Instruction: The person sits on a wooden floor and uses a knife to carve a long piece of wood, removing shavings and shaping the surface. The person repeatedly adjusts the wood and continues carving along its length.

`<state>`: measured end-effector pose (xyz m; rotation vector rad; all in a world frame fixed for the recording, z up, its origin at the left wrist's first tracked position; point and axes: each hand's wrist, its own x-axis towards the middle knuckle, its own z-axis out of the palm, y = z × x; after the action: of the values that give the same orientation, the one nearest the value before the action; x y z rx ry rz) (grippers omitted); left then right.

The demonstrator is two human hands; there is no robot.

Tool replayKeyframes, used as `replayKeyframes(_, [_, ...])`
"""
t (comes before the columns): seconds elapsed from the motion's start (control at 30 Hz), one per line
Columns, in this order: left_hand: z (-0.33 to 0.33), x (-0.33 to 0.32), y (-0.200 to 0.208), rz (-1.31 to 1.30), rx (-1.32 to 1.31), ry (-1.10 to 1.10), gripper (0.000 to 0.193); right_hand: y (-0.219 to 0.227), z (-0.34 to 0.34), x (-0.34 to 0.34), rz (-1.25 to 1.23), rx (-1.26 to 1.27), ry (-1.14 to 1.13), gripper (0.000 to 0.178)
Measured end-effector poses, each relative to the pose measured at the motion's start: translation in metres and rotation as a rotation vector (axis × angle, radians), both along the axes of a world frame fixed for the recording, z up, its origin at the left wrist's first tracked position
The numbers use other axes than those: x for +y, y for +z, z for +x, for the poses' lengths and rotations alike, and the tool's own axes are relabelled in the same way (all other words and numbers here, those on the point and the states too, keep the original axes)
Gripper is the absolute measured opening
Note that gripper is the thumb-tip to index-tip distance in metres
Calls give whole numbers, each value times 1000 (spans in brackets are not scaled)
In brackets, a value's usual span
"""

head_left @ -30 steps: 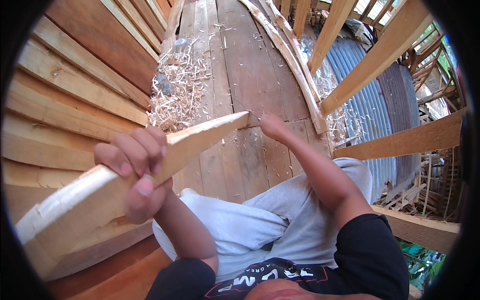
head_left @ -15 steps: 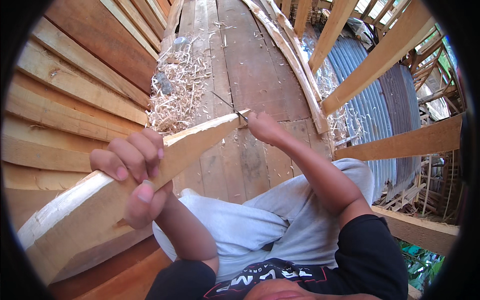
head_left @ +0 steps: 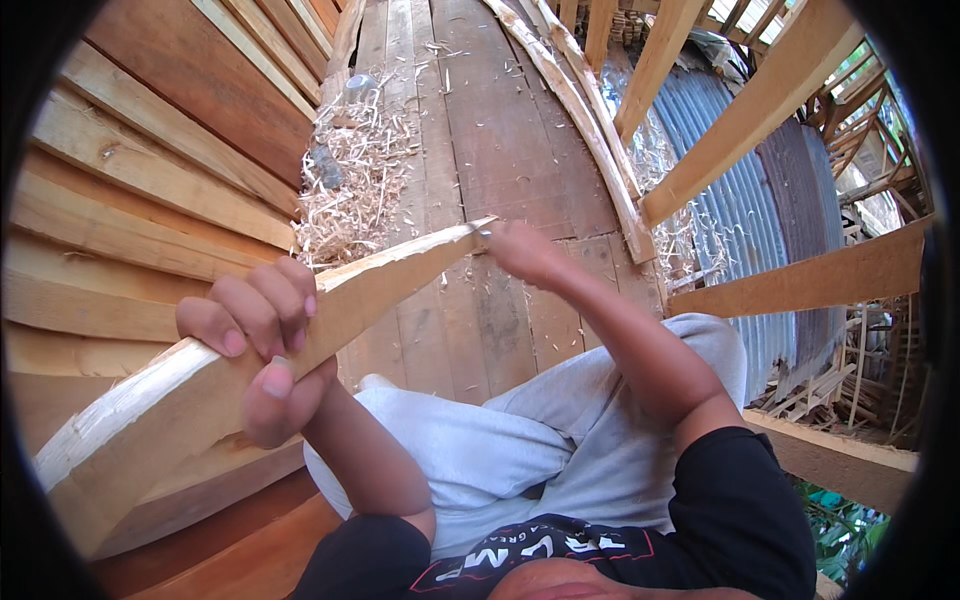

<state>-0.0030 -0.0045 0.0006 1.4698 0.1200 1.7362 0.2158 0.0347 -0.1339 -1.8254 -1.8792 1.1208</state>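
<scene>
A long wooden plank slants from the lower left up to a narrow tip near the middle, its upper edge pale and freshly cut. My left hand grips it partway along, fingers over the top edge and thumb against the near face. At the tip is my right hand, closed and smeared by motion. The knife in it shows only as a faint dark blur against the plank's edge; its thin blade was clearer half a second ago. The handle is hidden inside the fist.
Wood shavings are heaped on the board floor by the stacked planks at left. A clear container lies at the heap's far end. Long pale strips, upright posts and corrugated metal sheets line the right side.
The blade that stuck out beyond the plank's tip is now mostly lost in blur as my right hand moves. My left hand keeps its grip, with the plank shifted very slightly.
</scene>
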Motion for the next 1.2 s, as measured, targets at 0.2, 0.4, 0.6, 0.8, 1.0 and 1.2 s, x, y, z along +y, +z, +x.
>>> replayKeyframes(0.2, [4,-2,2,-36,-6,68,30,-27,2,4,69,21,-25,42])
replayKeyframes(0.4, [1,0,2,-28,-48,84,31,-32,17,4,-89,95,-126,45])
replayKeyframes(0.6, [-5,-2,-1,-33,4,77,30,5,-24,1,3,132,-91,43])
replayKeyframes(0.8, [-1,3,2,26,-15,-21,31,-61,40,12,-278,1,-212,47])
replayKeyframes(1.0, [-3,0,-1,20,-36,-25,31,31,-23,-7,37,51,-105,51])
replayKeyframes(1.2, [-7,6,0,98,43,-197,32,-65,28,14,45,-36,-77,53])
